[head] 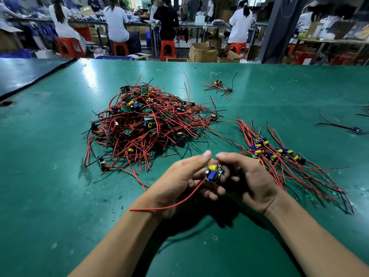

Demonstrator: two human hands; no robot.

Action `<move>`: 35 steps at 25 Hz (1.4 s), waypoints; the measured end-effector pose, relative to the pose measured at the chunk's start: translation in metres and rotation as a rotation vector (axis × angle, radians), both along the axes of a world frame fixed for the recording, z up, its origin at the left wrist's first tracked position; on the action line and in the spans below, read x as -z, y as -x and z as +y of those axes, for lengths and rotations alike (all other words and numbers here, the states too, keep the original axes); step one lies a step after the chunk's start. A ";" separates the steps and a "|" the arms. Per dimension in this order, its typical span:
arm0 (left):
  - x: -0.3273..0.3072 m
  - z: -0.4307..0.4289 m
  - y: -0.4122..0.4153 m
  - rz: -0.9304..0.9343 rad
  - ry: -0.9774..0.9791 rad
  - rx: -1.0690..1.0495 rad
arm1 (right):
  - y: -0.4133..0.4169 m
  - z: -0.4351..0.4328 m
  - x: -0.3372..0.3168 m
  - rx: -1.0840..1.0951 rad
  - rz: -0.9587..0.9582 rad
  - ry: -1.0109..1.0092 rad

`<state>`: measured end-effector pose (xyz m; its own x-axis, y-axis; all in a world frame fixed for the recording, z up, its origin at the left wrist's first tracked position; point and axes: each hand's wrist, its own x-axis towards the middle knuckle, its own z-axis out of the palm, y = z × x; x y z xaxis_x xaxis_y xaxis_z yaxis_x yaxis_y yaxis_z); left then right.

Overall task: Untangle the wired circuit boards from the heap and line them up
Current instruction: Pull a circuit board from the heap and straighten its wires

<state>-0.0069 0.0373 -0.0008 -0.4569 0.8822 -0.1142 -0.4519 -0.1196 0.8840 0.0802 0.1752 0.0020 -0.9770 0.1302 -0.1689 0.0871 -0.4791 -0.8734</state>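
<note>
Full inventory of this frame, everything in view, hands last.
heap of wired boards: one, red and black wires, table centre.
lined-up boards: one row, red wires, right of the hands.
small cluster: one, red and black, far side.
stray board: one, dark wires, right edge.
held board: one, yellow and blue parts, between both hands.
table: one, green.
stools: at least four, red, background.
left hand: one, holds held board.
right hand: one, holds held board.

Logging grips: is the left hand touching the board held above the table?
Touching. The head view shows the left hand with its fingers curled under the circuit board, cradling it with no gap.
</note>
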 end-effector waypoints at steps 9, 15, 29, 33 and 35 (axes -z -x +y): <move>0.016 0.002 -0.003 0.207 0.074 -0.237 | 0.006 0.007 0.007 0.229 0.001 -0.516; 0.022 0.006 -0.006 0.489 0.166 -0.335 | 0.006 0.010 0.013 0.249 0.036 -0.558; 0.021 0.008 -0.012 0.730 0.345 -0.412 | 0.010 0.012 0.009 0.294 -0.038 -0.949; 0.020 0.009 -0.013 0.739 0.373 -0.400 | 0.010 0.018 0.010 0.479 -0.010 -1.086; 0.019 0.008 -0.012 0.736 0.381 -0.383 | 0.010 0.023 0.013 0.577 0.018 -1.121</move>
<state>0.0055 0.0454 -0.0195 -0.7835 0.6175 0.0695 0.2523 0.2140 0.9437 0.0702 0.1983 -0.0107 -0.7312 0.6004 0.3236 0.0962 0.5605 -0.8226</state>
